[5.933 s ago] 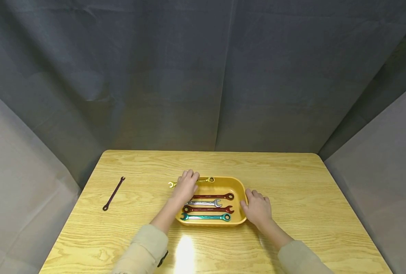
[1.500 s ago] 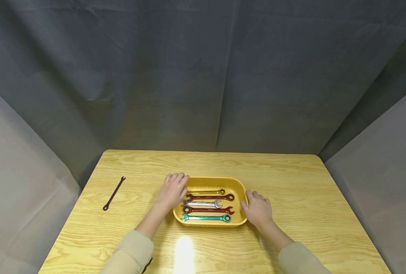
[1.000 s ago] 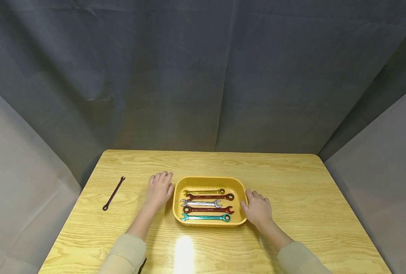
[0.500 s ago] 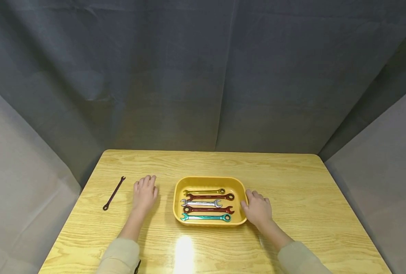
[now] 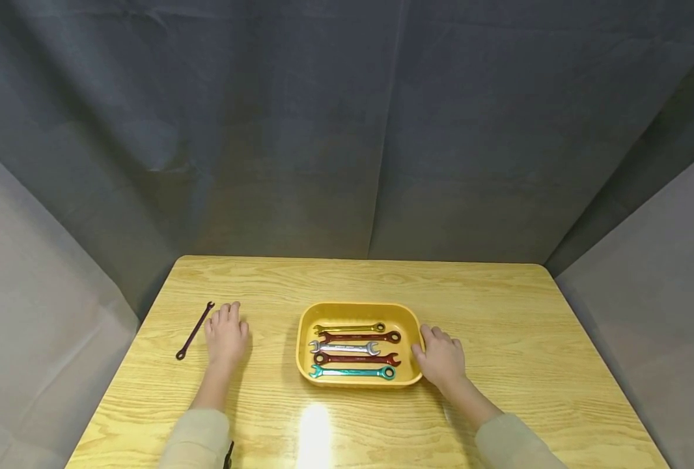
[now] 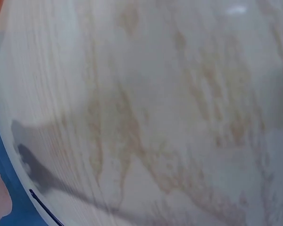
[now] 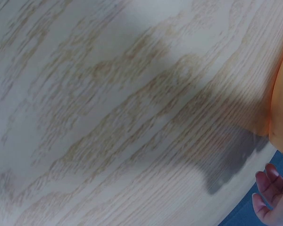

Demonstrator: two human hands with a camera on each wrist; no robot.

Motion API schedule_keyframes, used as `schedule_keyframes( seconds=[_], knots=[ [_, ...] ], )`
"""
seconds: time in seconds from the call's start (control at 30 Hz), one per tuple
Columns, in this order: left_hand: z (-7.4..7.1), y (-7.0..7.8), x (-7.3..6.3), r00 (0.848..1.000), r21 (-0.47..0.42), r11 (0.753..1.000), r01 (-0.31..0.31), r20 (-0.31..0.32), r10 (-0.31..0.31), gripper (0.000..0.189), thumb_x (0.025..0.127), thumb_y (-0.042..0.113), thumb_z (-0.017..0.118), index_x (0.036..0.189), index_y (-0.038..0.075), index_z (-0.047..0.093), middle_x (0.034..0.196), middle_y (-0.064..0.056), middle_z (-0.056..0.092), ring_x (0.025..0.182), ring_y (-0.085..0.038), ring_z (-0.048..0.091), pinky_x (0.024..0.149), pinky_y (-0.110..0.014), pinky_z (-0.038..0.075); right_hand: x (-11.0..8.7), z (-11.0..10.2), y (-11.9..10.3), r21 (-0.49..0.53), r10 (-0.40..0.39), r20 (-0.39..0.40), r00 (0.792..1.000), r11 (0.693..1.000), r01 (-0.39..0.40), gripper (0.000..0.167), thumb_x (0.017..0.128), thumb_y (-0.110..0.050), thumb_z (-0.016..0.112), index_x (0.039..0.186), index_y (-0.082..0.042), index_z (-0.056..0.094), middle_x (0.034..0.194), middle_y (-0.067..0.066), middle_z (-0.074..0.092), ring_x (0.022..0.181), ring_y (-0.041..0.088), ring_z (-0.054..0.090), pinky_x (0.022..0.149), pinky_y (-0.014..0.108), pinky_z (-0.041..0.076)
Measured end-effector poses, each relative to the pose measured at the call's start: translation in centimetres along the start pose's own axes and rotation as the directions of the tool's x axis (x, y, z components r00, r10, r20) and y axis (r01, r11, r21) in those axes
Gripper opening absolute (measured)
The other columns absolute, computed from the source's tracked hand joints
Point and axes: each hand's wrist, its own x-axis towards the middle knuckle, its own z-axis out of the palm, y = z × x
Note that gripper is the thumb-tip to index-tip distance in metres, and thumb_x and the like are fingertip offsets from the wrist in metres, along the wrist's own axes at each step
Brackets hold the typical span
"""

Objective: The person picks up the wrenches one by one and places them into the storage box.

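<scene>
In the head view my left hand [image 5: 226,335] hovers over the table just right of a purple combination wrench [image 5: 194,331], holding nothing. The wrench's thin dark end [image 6: 45,207] peeks in at the lower left of the left wrist view. My right hand [image 5: 443,355] holds the right rim of a yellow plastic tray [image 5: 359,383], thumb over the edge. Inside the tray lie several wrenches side by side: a gold one [image 5: 349,329], a dark red one [image 5: 359,337], a silver one [image 5: 347,348], another red one [image 5: 355,359] and a teal one [image 5: 349,372].
The wood-grain table [image 5: 528,339] carries the tray near its middle and the purple wrench at its left. A dark curtain [image 5: 300,130] hangs behind it, with pale grey cloth panels [image 5: 30,312] at the sides.
The gold wrench, earlier in my left hand above the tray, now lies in it. My left hand has let go and moved left toward the purple wrench. The right hand stays on the rim.
</scene>
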Motion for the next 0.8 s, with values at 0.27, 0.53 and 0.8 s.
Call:
schedule_keyframes(
  seconds=[0.27, 0.53, 0.8],
  knots=[
    [-0.7, -1.3, 0.2, 0.995, -0.027, 0.994, 0.104, -0.003, -0.104, 0.043, 0.091, 0.014, 0.047, 0.13, 0.0, 0.036, 0.127, -0.021, 0.037, 0.119, -0.039, 0.03, 0.099, -0.056, 0.021, 0.0, 0.1, 0.0, 0.001, 0.011, 0.011, 1.0, 1.0, -0.011, 0.035, 0.087, -0.029, 0.05, 0.113, -0.006, 0.054, 0.098, 0.013, 0.059, 0.088, 0.033, 0.057, 0.073, 0.049, 0.043],
    [-1.2, -2.5, 0.7, 0.987, -0.025, 0.986, 0.163, 0.001, -0.163, 0.044, 0.091, 0.012, 0.049, 0.131, 0.0, 0.034, 0.129, -0.021, 0.036, 0.116, -0.04, 0.03, 0.096, -0.056, 0.022, -0.1, -0.1, 0.0, 0.004, 0.013, 0.014, 1.0, 1.0, -0.013, 0.034, 0.088, -0.028, 0.049, 0.113, -0.006, 0.054, 0.099, 0.013, 0.058, 0.089, 0.033, 0.057, 0.073, 0.049, 0.042],
    [-1.8, -3.1, 0.8, 0.973, -0.001, 0.974, 0.227, 0.046, -0.227, 0.046, 0.091, 0.011, 0.05, 0.132, -0.002, 0.034, 0.127, -0.024, 0.035, 0.114, -0.043, 0.03, 0.093, -0.061, 0.022, -0.1, -0.2, 0.0, 0.01, 0.008, 0.012, 1.0, 1.0, -0.008, 0.036, 0.088, -0.028, 0.05, 0.115, -0.005, 0.054, 0.101, 0.015, 0.059, 0.09, 0.034, 0.057, 0.074, 0.049, 0.043]
  ],
)
